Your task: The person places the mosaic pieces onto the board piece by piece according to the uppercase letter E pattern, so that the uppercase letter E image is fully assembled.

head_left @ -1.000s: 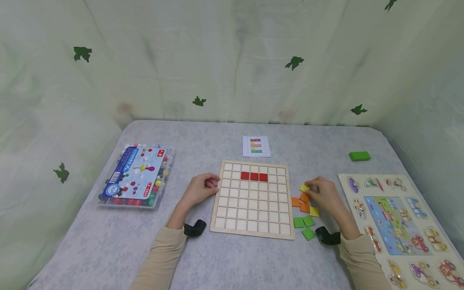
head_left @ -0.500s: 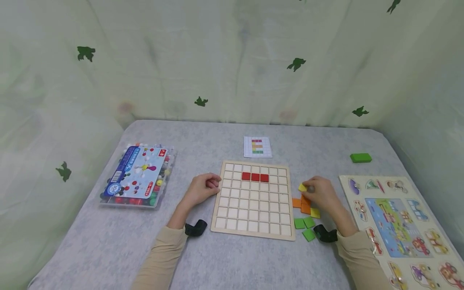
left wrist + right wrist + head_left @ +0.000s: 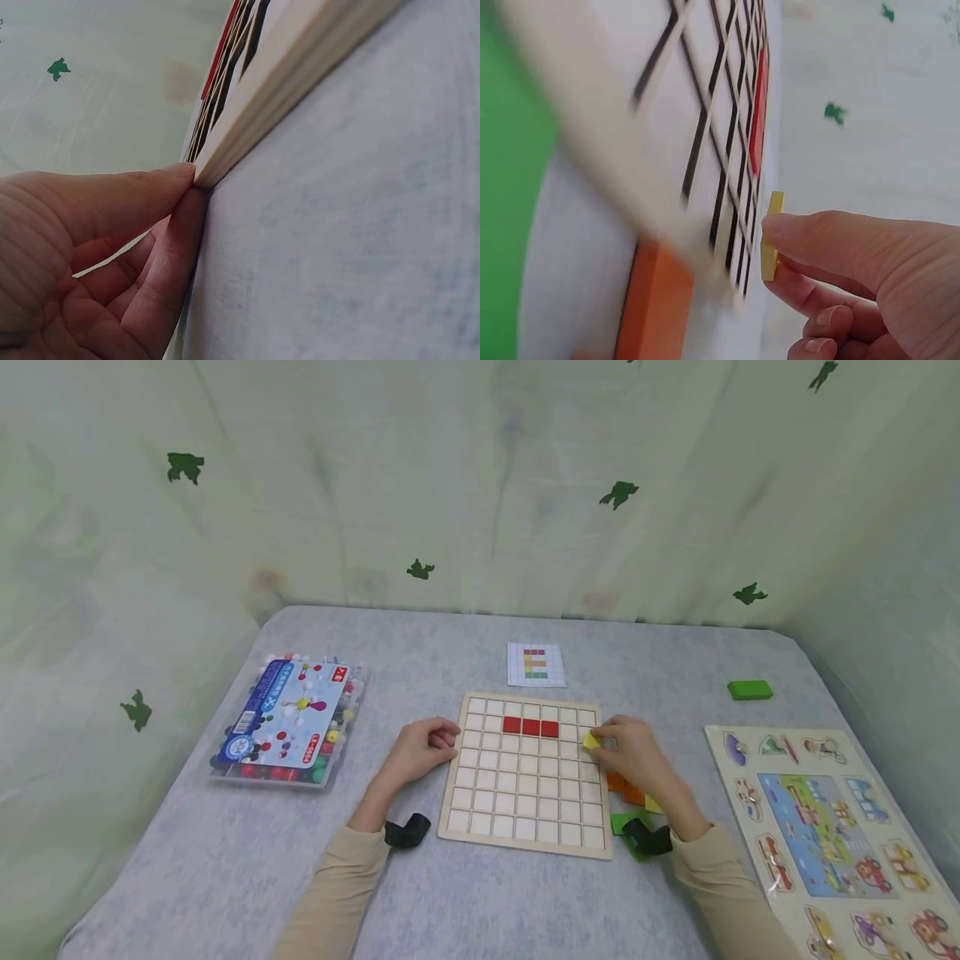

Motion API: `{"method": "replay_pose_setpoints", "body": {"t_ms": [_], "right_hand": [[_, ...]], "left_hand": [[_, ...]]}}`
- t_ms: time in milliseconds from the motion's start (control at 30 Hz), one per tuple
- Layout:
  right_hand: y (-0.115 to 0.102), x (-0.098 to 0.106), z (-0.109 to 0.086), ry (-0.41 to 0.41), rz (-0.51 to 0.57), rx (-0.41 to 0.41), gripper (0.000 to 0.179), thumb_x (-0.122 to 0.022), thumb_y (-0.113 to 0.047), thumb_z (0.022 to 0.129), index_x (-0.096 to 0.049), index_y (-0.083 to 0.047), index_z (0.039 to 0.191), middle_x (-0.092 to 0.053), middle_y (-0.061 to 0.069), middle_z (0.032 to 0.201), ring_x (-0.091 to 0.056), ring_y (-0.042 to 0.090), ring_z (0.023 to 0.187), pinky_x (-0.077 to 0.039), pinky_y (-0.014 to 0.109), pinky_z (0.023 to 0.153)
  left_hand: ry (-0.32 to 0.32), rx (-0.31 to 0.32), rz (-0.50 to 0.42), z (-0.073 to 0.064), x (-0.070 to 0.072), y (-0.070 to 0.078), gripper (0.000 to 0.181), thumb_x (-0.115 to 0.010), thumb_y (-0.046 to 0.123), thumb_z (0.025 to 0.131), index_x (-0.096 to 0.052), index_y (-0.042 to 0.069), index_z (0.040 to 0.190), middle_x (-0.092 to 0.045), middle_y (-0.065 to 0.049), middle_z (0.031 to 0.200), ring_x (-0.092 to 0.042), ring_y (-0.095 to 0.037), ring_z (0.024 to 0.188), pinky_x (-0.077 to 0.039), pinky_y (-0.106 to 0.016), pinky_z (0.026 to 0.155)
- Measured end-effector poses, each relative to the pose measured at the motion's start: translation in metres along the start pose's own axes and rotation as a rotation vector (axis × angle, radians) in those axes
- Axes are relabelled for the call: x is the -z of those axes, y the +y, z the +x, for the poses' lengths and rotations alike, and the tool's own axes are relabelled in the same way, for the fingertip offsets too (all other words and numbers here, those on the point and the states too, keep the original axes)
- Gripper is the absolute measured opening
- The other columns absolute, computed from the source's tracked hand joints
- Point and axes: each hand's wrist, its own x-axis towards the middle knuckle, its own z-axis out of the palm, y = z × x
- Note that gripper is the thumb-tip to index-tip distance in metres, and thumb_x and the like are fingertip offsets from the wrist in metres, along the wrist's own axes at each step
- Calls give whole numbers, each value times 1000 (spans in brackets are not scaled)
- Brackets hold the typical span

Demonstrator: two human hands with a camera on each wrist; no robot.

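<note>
Green tiles [image 3: 621, 823] and orange tiles [image 3: 634, 795] lay near, beside the right edge of a gridded board [image 3: 527, 807]. The left hand [image 3: 417, 752] pinched the board's left edge; the right hand [image 3: 633, 753] pinched a yellow tile [image 3: 591, 741] over its right edge. Slightly farther ran three red tiles [image 3: 531, 727], then a pattern card [image 3: 536, 664]. Placing yellow appeared under way, likely calling next for a leftward carry to the cell just nearer than the leftmost red.

Grey table [image 3: 465, 910], grid board [image 3: 528, 784], card [image 3: 536, 665], plastic box [image 3: 288, 718], green block [image 3: 750, 690], picture puzzle [image 3: 828, 835], half-hidden tiles [image 3: 633, 795], number unclear
</note>
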Motion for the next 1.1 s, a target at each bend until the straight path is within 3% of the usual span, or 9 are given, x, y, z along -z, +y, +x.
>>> {"method": "replay_pose_setpoints", "body": {"t_ms": [167, 600, 1100], "right_hand": [[-19, -10, 7, -18, 19, 78, 26, -73, -8, 78, -71, 2, 101, -65, 14, 92, -60, 25, 82, -47, 29, 65], [-60, -30, 29, -95, 40, 185, 23, -70, -4, 79, -71, 2, 101, -68, 14, 94, -62, 24, 86, -52, 33, 73], [-73, -41, 40, -119, 29, 176, 23, -69, -4, 80, -71, 2, 102, -67, 15, 96, -62, 25, 90, -52, 35, 79]], "left_hand": [[-2, -5, -7, -1, 0, 1, 27, -70, -1, 77, -65, -3, 103, -67, -14, 87, -62, -15, 75, -48, -20, 68], [-8, 5, 5, 0, -1, 0, 27, -69, 1, 78, -65, -1, 104, -66, -12, 87, -61, -13, 75, -48, -20, 68], [-12, 12, 2, -1, 1, 3, 27, -69, 1, 78, -65, -2, 104, -66, -12, 86, -60, -12, 74, -47, -20, 68]]}}
